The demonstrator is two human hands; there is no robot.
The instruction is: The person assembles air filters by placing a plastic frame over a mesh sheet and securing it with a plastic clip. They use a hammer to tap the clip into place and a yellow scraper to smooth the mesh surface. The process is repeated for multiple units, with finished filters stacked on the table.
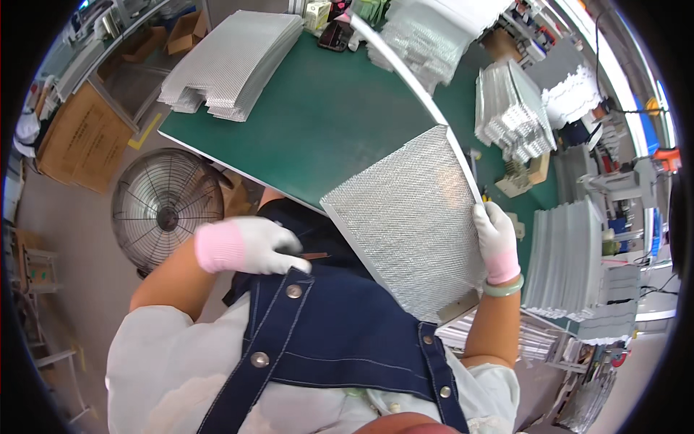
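Note:
A silver metal mesh panel [408, 224] lies slanted over the near edge of the table, its lower part reaching toward my apron. A long white edge strip [416, 83] runs along the panel's right side and extends past its far corner. My right hand [496, 230], in a white glove with a pink cuff, is closed on the strip and the panel's right edge. Before my apron, my left hand [254, 244], gloved alike, is partly blurred. A thin, pointed reddish-brown tool [316, 255] sticks out from between its fingers; its other end is hidden.
On the green table [318, 108] stand mesh sheet stacks [235, 54] at far left, wrapped ones [426, 43] at the back and more [564, 260] at right. A floor fan [168, 217] and a large cardboard sheet [83, 141] are on the left.

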